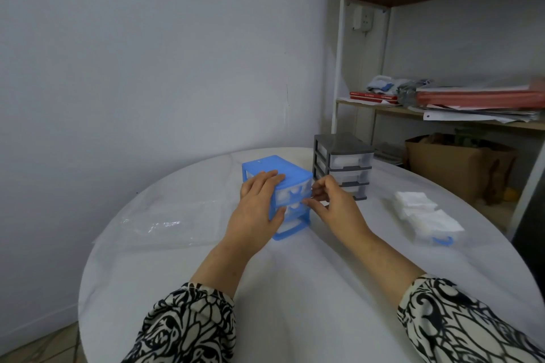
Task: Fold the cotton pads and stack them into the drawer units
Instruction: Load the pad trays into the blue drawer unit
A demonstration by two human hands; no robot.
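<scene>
Partway through, by the look of it: white pads visible inside blue drawer unit and grey drawer unit. Left hand gripping the blue unit's side, right hand pinching at a drawer front. Loose cotton pads left on the counter, well right.

Pale wall, cluttered shelf unit, round table.
</scene>
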